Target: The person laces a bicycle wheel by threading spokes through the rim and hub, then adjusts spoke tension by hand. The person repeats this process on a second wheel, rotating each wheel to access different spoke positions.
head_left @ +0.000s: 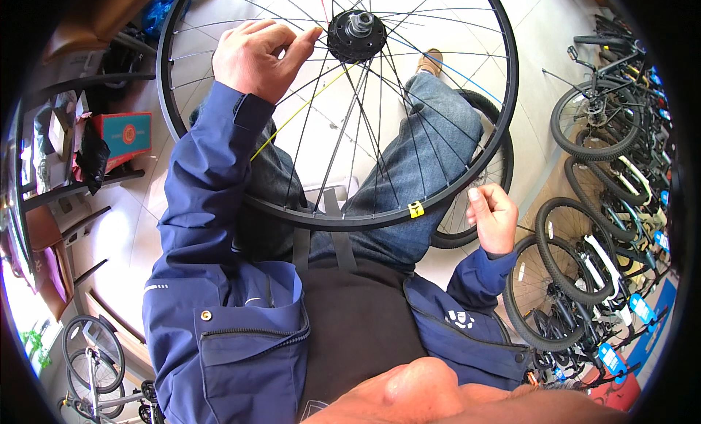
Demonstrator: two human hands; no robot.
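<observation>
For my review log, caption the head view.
Left hand near the hub of a tyreless bicycle wheel, right hand outside its rim.

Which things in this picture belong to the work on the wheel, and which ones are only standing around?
Part of the work:
tyreless wheel, above the person's legs
its hub and yellow-green spoke
left hand, beside the hub
right hand, near the rim

Only standing around:
parked bicycles, right
silver bicycle, lower left
red-and-teal box, left
</observation>
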